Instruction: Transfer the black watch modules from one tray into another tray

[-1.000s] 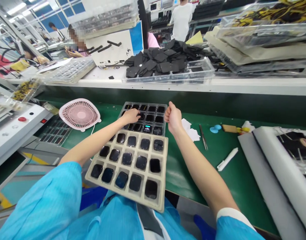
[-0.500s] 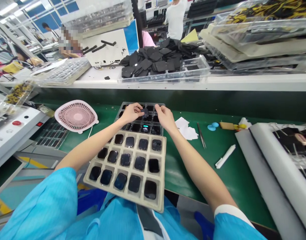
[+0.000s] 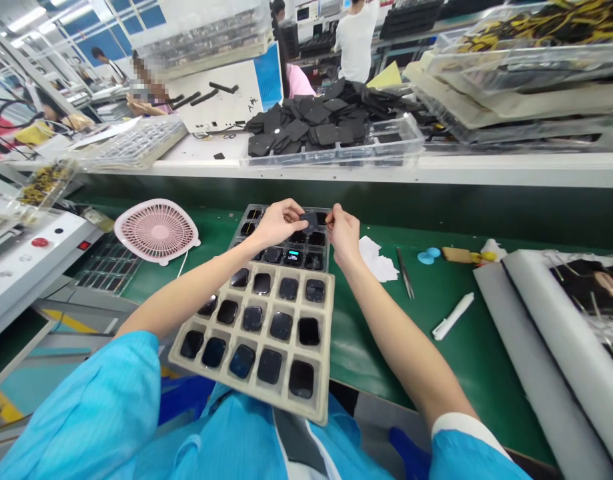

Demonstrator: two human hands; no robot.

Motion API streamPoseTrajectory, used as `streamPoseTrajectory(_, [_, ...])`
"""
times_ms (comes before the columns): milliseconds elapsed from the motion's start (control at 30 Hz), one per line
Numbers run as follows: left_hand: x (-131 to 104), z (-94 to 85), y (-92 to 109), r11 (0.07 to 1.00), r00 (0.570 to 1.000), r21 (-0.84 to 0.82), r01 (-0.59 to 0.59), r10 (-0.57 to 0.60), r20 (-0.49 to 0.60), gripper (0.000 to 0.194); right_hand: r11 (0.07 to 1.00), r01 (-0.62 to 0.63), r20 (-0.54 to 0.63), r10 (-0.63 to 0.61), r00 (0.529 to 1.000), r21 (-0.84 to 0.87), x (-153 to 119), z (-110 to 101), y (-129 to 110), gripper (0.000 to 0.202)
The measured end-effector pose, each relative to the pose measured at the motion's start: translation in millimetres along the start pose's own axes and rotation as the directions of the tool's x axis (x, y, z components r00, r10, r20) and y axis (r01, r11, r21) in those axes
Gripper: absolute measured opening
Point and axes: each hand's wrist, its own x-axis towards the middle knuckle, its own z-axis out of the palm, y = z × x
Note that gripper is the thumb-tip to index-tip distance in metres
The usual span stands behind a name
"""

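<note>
My left hand (image 3: 281,223) pinches a dark rounded-square piece (image 3: 311,221), like a small watch-face module, above a clear plastic tray (image 3: 242,235). Close to that piece's right side, the fingertips of my right hand (image 3: 344,233) are pressed together; whatever is between them is too small to make out. Similar dark squares sit in the clear tray, and one shows a lit display (image 3: 293,255). Nearer to me, a beige compartment tray (image 3: 329,300) overlaps the clear tray's front edge and extends past the bench edge, with a glossy dark square in many of its pockets.
On the green bench (image 3: 381,347) lie tweezers (image 3: 405,273), white paper (image 3: 379,259), a white pen-like tool (image 3: 453,316) and a pink fan (image 3: 157,231). Grey foam-like slabs (image 3: 516,360) stand at the right. The shelf ahead carries a heap of black squares (image 3: 311,120). People are farther back.
My left hand has carried the dark square to the right and slightly up. My right hand has left the clear tray's edge, moved right, and its fingertips have closed.
</note>
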Motion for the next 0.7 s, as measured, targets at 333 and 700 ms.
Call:
streamPoseTrajectory(333, [25,-48.7,-102,0.876,0.971,0.446,0.182,-0.233,0.061,0.019,0.916,-0.274,0.124,0.247,0.961,0.293,5,-7,-16,0.061])
streamPoseTrajectory(700, [80,-33.2,-119,0.720,0.983,0.688,0.086,-0.172,0.058,0.027,0.857,-0.395,0.202,0.344,0.917,0.331,4,-5,-23,0.060])
